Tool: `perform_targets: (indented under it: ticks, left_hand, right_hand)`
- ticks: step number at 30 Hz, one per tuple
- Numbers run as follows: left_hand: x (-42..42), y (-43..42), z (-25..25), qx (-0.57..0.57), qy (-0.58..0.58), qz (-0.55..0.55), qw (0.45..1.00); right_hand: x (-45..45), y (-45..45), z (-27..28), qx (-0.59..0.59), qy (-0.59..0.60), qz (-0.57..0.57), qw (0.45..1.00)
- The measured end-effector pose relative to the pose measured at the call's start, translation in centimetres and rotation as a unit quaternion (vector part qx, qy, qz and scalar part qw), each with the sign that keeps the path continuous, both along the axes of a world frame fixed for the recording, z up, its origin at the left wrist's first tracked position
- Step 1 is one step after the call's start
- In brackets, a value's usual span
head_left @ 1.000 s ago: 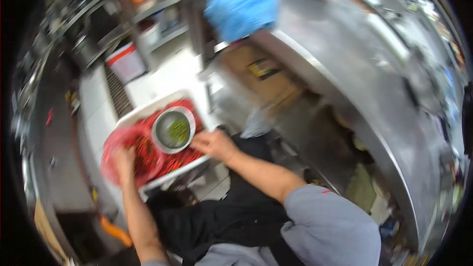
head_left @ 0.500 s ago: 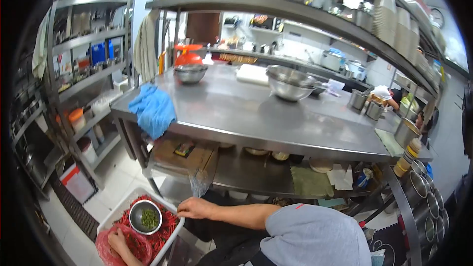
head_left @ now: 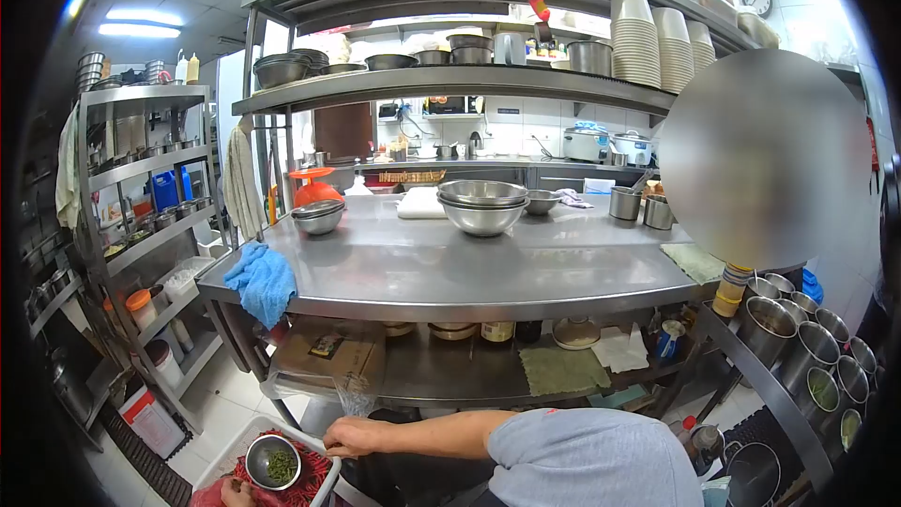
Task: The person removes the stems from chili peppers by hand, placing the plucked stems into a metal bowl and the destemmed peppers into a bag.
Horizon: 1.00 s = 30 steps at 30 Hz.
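At the lower left, a white plastic basket [head_left: 329, 481] holds many red chilies [head_left: 305, 481]. A round metal bowl [head_left: 273, 461] with green pieces inside rests on the chilies. My left hand [head_left: 237, 493] is at a pink-red plastic bag [head_left: 208, 494] beside the bowl; it is cut off by the bottom edge, and what its fingers hold is hidden. At the basket's right corner, my right hand [head_left: 348, 437] has its fingers bent down by the rim; whether they grip anything is too small to tell.
Ahead stands a steel table [head_left: 450, 268] with metal bowls [head_left: 482, 207] and a blue cloth [head_left: 261, 284]. A cardboard box [head_left: 330, 351] lies on its lower shelf. Metal pots [head_left: 809, 352] stand at the right. A blurred area covers the upper right.
The view has tilted up and swung from the basket toward the table and shelves. The basket and both hands now sit lower in view, with my left hand partly cut off.
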<state>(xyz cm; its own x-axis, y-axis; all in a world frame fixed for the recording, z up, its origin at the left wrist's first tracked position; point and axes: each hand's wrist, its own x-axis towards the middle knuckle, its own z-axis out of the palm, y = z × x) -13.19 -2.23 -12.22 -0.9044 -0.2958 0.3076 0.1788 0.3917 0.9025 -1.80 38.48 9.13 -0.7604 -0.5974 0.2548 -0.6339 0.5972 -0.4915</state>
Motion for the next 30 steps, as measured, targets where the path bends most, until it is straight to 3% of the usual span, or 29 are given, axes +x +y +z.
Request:
perform_targets:
  ticks: [3,5,6,8,9,11,12,13,18,20,22,23,25,28,30]
  left_hand:
    - [0.8,1.0,1.4,-0.035,0.056,-0.072,0.995]
    - [3.3,0.9,2.8,-0.056,0.077,-0.099,0.991]
    - [4.7,1.3,4.0,-0.08,0.07,-0.067,0.992]
    - [6.0,1.8,5.2,-0.165,0.087,0.009,0.982]
    - [6.8,1.9,6.2,-0.061,0.01,-0.018,0.998]
    - [7.2,1.1,3.9,-0.072,0.061,0.053,0.994]
    - [8.9,1.9,6.5,0.036,-0.008,0.009,0.999]
    - [10.2,2.8,7.9,0.132,-0.022,-0.009,0.991]
    - [12.5,3.4,12.3,0.257,-0.086,-0.058,0.961]
    - [11.9,2.8,11.1,0.288,-0.069,-0.052,0.954]
    - [12.6,2.7,11.5,0.302,-0.087,-0.042,0.948]
    - [12.6,2.6,11.6,0.313,-0.09,-0.036,0.945]
    - [13.1,2.4,12.6,0.316,-0.1,-0.023,0.943]
    - [12.8,2.2,12.4,0.294,-0.106,-0.014,0.95]
    - [12.6,2.2,11.6,0.114,-0.064,0.033,0.991]
  right_hand:
    - [-0.1,-0.6,-0.2,0.047,-0.002,-0.012,0.999]
    - [-0.2,-1.8,-0.3,-0.01,-0.007,0.033,0.999]
    - [-0.4,-2.6,0.5,0.059,-0.015,0.025,0.998]
    - [-1.2,-4.9,0.3,0.055,-0.013,0.044,0.997]
    - [-1.4,-6.1,0.4,0.034,0.03,0.058,0.997]
    - [-3.0,-8.7,-2.2,0.067,-0.041,0.056,0.995]
    - [-3.7,-9.8,-3.2,0.062,-0.054,0.086,0.993]
    - [-4.8,-11.0,-6.3,-0.032,0.016,0.116,0.993]
    - [-4.8,-16.3,-5.1,-0.03,0.015,0.108,0.994]
    - [-5.0,-18.1,-4.4,-0.042,-0.012,0.114,0.992]
    - [-5.4,-19.2,-5.3,-0.081,-0.074,0.114,0.987]
    - [-5.2,-19.9,-4.9,-0.081,-0.161,0.09,0.979]
    - [-5.5,-20.6,-4.2,0.007,-0.18,0.081,0.98]
    - [-5.8,-21.4,-5.2,-0.075,-0.181,0.101,0.975]
    - [-6.1,-21.8,-5.1,-0.071,-0.2,0.106,0.971]
